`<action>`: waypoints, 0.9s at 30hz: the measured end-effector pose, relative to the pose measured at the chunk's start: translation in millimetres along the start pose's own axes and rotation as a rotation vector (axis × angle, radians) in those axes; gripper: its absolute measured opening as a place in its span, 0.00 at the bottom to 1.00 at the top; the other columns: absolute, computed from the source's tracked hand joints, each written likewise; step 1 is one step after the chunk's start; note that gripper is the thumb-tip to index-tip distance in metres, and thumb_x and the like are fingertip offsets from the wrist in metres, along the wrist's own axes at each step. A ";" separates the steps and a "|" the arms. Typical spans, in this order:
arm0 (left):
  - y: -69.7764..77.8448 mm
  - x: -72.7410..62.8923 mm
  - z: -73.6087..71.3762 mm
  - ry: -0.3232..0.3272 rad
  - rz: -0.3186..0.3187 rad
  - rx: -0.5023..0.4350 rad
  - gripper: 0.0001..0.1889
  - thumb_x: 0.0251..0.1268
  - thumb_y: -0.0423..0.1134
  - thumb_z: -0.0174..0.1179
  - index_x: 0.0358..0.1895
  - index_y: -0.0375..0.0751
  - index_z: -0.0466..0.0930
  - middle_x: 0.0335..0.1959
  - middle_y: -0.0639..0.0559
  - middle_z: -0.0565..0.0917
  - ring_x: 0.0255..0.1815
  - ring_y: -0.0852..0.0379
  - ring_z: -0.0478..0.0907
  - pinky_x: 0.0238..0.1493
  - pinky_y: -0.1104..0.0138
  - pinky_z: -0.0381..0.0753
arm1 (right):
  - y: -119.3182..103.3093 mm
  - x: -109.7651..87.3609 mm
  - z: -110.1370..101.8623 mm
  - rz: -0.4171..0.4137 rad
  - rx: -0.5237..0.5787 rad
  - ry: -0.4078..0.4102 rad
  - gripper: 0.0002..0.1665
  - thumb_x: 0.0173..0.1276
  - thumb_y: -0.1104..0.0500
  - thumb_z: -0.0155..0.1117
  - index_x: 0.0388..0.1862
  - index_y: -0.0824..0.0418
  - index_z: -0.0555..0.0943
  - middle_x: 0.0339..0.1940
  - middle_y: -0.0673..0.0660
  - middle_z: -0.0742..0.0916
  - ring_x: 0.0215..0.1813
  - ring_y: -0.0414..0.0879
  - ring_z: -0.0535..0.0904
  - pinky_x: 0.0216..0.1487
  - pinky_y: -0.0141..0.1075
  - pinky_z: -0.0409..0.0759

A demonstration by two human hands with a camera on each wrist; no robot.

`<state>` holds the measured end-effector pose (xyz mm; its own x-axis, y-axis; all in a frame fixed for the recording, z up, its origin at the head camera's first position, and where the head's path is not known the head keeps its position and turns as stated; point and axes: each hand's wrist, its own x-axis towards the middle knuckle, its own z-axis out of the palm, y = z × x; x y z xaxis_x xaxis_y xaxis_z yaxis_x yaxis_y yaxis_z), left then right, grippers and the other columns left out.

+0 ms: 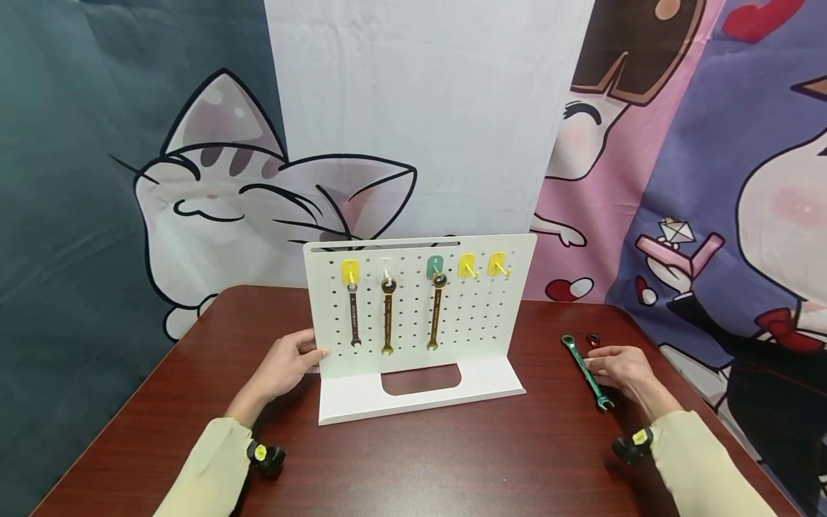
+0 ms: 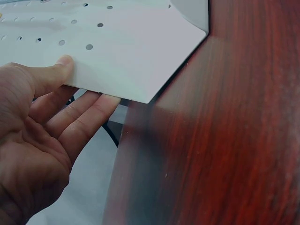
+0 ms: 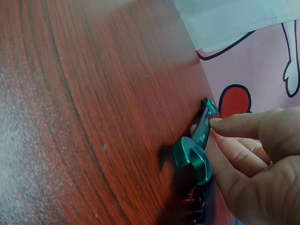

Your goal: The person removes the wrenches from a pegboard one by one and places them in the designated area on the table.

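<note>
My left hand (image 1: 283, 368) grips the left edge of a white pegboard (image 1: 413, 316), thumb on the front face and fingers behind, as the left wrist view shows. At the right, my right hand (image 1: 625, 375) pinches a green combination wrench (image 3: 202, 131) between thumb and fingers, its open end toward me. Beside it lies a reddish wrench (image 1: 593, 340), mostly hidden by the right hand. Three wrenches hang from the board: a dark one (image 1: 354, 316) on a yellow hook, a bronze one (image 1: 388, 316) on a white hook, another bronze one (image 1: 436, 312) on a green hook.
Two yellow hooks (image 1: 468, 266) at the board's right side carry nothing. The board's white base (image 1: 352, 402) has a cutout and stands on the reddish-brown table (image 1: 413, 467). Cartoon-printed cloth (image 1: 420, 108) hangs behind the table.
</note>
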<state>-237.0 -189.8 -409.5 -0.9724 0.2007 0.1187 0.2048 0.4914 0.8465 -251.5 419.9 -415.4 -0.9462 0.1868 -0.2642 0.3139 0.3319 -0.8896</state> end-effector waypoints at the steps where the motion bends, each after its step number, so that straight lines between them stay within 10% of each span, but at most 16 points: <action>1: 0.0 -0.1 0.0 0.000 0.000 0.001 0.21 0.77 0.31 0.62 0.69 0.30 0.77 0.56 0.32 0.88 0.50 0.44 0.90 0.48 0.54 0.92 | -0.3 -0.4 0.5 0.000 -0.003 0.009 0.29 0.70 0.70 0.70 0.64 0.85 0.73 0.30 0.46 0.89 0.33 0.36 0.86 0.38 0.35 0.91; 27: -0.2 -0.5 0.3 0.001 0.006 -0.002 0.21 0.76 0.30 0.62 0.68 0.29 0.78 0.56 0.31 0.88 0.50 0.44 0.90 0.48 0.55 0.92 | -14.5 -6.6 8.1 -0.053 -0.099 0.188 0.25 0.67 0.70 0.70 0.59 0.83 0.77 0.26 0.51 0.90 0.25 0.41 0.88 0.34 0.38 0.91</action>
<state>-236.5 -189.7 -409.9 -0.9712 0.2028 0.1248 0.2108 0.4883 0.8468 -250.4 406.4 -403.8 -0.9334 0.3323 -0.1355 0.2786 0.4330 -0.8573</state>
